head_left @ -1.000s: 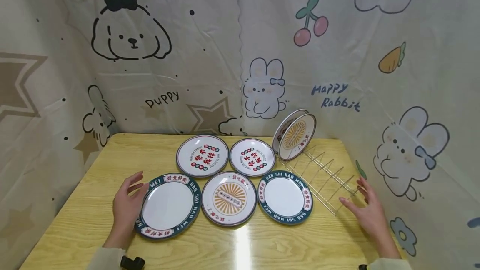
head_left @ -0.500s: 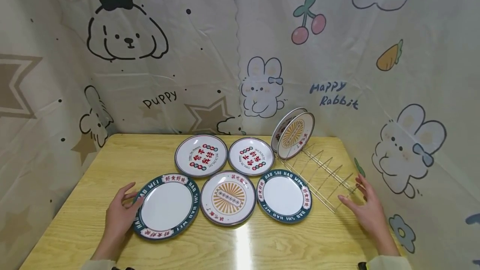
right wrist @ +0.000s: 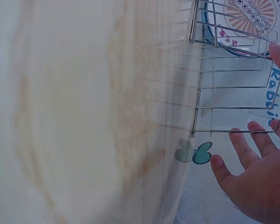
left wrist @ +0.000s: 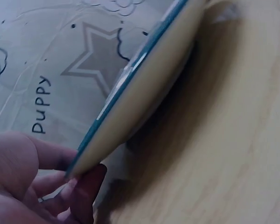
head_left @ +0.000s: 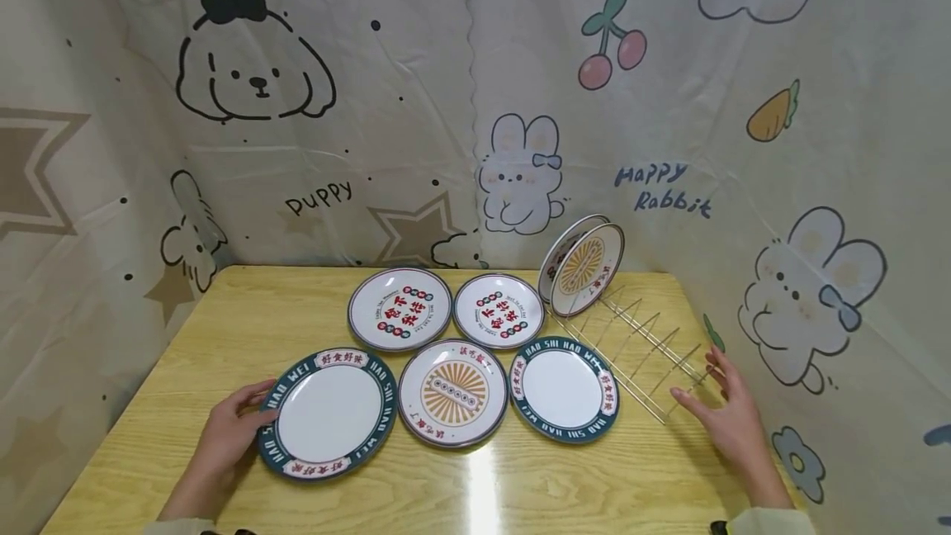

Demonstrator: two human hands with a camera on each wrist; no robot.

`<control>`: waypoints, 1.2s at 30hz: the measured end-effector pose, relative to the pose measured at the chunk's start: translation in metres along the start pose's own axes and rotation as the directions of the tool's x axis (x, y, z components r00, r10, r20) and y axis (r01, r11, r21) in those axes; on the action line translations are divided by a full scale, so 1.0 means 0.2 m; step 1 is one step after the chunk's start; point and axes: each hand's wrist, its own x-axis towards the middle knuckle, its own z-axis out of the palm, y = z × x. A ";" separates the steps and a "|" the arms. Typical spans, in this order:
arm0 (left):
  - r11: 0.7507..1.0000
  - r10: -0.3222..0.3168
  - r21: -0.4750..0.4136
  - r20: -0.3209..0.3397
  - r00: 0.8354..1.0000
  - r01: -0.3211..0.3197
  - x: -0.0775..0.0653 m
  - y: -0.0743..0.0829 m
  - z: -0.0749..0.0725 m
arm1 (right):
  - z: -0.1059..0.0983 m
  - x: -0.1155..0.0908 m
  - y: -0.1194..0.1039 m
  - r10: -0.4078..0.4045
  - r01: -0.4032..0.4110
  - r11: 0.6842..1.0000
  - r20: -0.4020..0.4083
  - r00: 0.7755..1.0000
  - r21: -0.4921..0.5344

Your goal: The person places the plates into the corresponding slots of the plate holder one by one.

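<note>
At the left, my left hand pinches the rim of a large plate with a teal border and a white middle. In the left wrist view this plate is tilted, its pale underside showing, with thumb above and fingers beneath the edge. Over on the right, my right hand is at the near end of a gold wire plate rack. Seen from the right wrist, its spread fingers lie at the end wire of the rack. Two plates stand upright in the rack's far end, the front one with an orange sunburst.
Between the hands lie a sunburst plate and a smaller teal-rimmed plate. Behind them are two white plates with red lettering, a larger one and a smaller one. A printed curtain encloses the wooden table.
My left hand has moved left and down to the large teal-rimmed plate's edge and taken hold of it. The plate has shifted slightly toward me and tilted. My right hand stays at the rack.
</note>
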 end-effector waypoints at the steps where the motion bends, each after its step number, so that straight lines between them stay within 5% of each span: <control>1: 0.999 -0.020 -0.040 0.020 1.000 0.021 0.00 0.00 -0.01 | 0.00 0.00 0.00 -0.001 0.001 1.000 0.000 1.000 0.001; 7: 0.969 -0.108 -0.208 0.123 0.987 0.132 -0.01 0.01 -0.05 | 0.01 0.00 0.00 -0.001 0.001 1.000 0.004 1.000 0.006; 19: 0.963 -0.077 -0.238 0.197 0.977 0.124 -0.06 0.00 -0.10 | 0.02 0.00 0.00 0.022 -0.022 1.000 0.003 1.000 0.010; 32: 0.966 0.060 -0.256 0.111 0.992 -0.030 -0.12 -0.02 -0.12 | 0.00 -0.01 0.00 0.023 -0.023 1.000 0.003 1.000 0.005; 36: 0.943 0.107 -0.324 0.081 0.991 -0.076 -0.13 -0.02 -0.14 | 0.01 -0.01 0.00 0.023 -0.023 1.000 0.003 1.000 0.007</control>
